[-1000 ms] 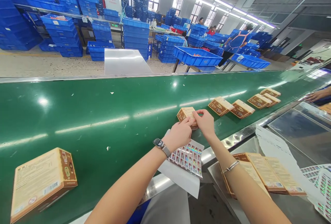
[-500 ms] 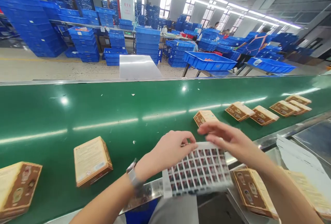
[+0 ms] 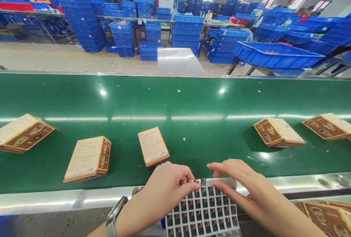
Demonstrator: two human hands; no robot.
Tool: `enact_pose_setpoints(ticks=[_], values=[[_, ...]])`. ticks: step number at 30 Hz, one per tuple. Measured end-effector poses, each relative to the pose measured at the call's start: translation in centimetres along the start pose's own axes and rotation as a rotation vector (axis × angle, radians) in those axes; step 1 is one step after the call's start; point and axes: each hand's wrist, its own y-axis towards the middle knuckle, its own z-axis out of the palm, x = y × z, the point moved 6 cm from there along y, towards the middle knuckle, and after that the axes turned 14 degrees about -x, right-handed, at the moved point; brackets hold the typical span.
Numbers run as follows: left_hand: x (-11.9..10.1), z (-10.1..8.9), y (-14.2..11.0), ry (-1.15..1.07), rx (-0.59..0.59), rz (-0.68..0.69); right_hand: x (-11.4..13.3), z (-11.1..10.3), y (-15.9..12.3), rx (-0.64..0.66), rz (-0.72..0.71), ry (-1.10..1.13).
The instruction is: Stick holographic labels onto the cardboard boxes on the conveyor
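Low in the middle of the head view hangs a white sheet (image 3: 202,211) printed with a grid of small dark-and-red squares, likely stickers. My left hand (image 3: 171,186) pinches its top edge between thumb and fingers; a watch is on that wrist. To the right, my right hand (image 3: 244,186) has its thumb and fingers apart, the thumb by the sheet's upper right part. Whether the thumb touches the sheet I cannot tell. Just beyond my left hand, a brown-and-cream box (image 3: 154,147) lies on the green conveyor belt (image 3: 197,102).
More boxes lie on the belt: one at left (image 3: 87,158), another at far left (image 3: 26,133), others at right (image 3: 278,132). Further boxes (image 3: 326,217) are stacked at lower right. A metal rail (image 3: 55,200) edges the belt. Blue crates (image 3: 188,30) stand across the aisle.
My view has turned left, and the boxes on the belt appear further right. The sheet sits lower in view, still in my left hand. My right hand remains apart-fingered near its top edge.
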Motion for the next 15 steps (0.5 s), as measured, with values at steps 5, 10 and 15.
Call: enact_pose_setpoints(ticks=[5, 10, 15], values=[[1.2, 0.0, -0.7, -0.065, 0.006, -0.069, 3.1, 1.4, 0.8, -0.033, -0.357, -0.105], [2.0, -0.1, -1.1, -0.217, 0.059, -0.166, 4.6, 2.2, -0.2, -0.137, -0.518, -0.270], [2.9, -0.1, -1.4, -0.259, 0.061, -0.183, 5.0, 1.8, -0.8, -0.160, -0.462, -0.170]])
